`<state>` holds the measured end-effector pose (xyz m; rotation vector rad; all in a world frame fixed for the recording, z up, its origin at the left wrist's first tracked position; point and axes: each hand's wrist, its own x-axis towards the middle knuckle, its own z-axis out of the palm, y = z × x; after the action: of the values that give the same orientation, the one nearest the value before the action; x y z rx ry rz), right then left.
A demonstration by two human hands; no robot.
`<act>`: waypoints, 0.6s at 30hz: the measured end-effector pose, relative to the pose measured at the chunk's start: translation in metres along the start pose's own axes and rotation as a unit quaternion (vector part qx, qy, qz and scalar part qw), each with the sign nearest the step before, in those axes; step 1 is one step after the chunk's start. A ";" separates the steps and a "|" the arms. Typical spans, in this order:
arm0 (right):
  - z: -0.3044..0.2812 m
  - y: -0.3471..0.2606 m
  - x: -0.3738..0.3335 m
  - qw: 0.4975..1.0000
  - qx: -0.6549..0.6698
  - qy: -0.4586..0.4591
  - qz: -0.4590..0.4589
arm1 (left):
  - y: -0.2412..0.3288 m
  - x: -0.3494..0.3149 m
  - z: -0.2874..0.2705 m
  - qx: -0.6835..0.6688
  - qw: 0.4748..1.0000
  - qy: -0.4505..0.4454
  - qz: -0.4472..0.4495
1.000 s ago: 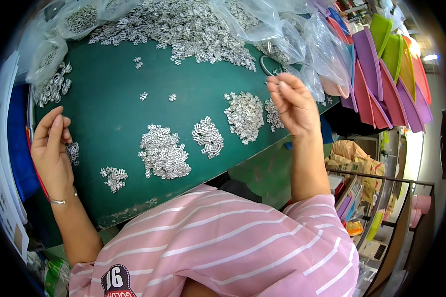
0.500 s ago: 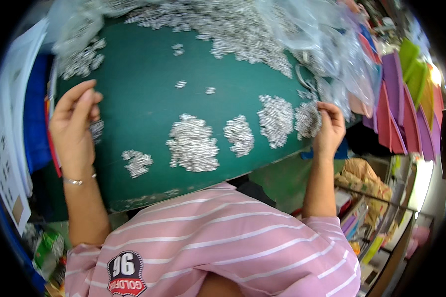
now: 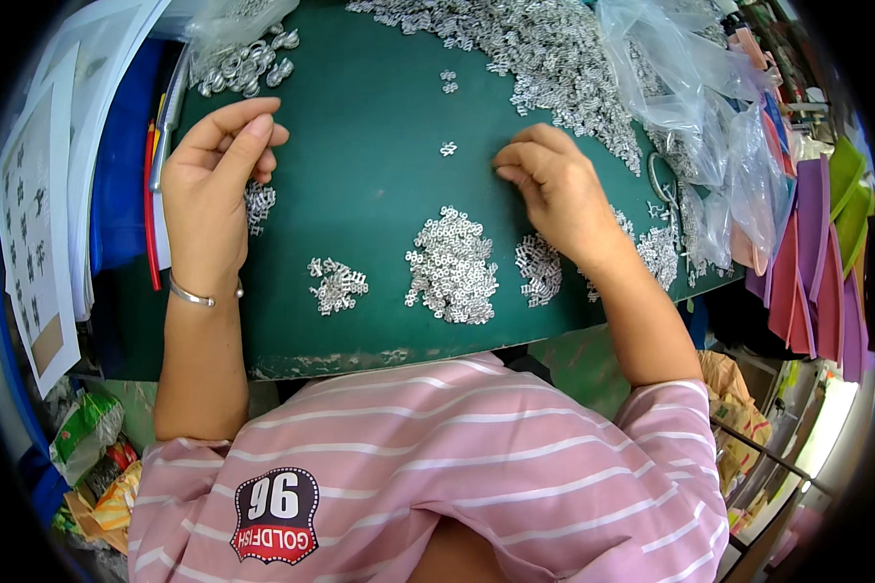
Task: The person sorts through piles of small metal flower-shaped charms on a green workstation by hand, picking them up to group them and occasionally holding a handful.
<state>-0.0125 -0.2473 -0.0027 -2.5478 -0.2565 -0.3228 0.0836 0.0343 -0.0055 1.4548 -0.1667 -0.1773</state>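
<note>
Small silver-coloured openwork metal pieces [image 3: 452,267], flat and shiny, are lying on a green tabletop [image 3: 379,175]; their largest near pile is sitting bodyward of both sets of fingers, between them. A broad heap of the pieces is spreading beyond the right fingers; one loose piece is lying just left of their tips. Left hand [image 3: 214,180]: thumb and forefinger are standing narrow, a small pile lying partly behind them. Right hand [image 3: 559,189]: fingers are curling narrow, palm down. Cannot tell whether either is gripping a piece. Writing: bodyward of the fingers, a black-and-red shield-shaped patch [image 3: 274,515] is showing pale numerals and lettering, upside down. Left of the left fingers, a white paper sheet [image 3: 39,209] is showing dark printed shapes, too small to make out.
</note>
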 end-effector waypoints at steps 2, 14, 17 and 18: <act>-0.003 0.000 -0.004 0.999 0.020 0.022 0.031 | 0.001 0.001 0.003 -0.005 1.000 -0.009 0.001; -0.098 0.016 -0.062 0.967 -0.013 -0.113 0.227 | 0.000 -0.005 -0.001 0.010 1.000 -0.004 -0.002; -0.084 0.011 -0.047 0.981 -0.004 -0.062 0.183 | 0.000 -0.005 0.001 0.004 1.000 -0.008 0.002; -0.076 0.008 -0.039 0.985 0.000 -0.065 0.162 | -0.002 -0.003 0.001 0.014 1.000 -0.005 0.002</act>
<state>-0.0609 -0.3003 0.0442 -2.5595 0.1101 -0.0314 0.0799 0.0336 -0.0068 1.4813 -0.1814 -0.1807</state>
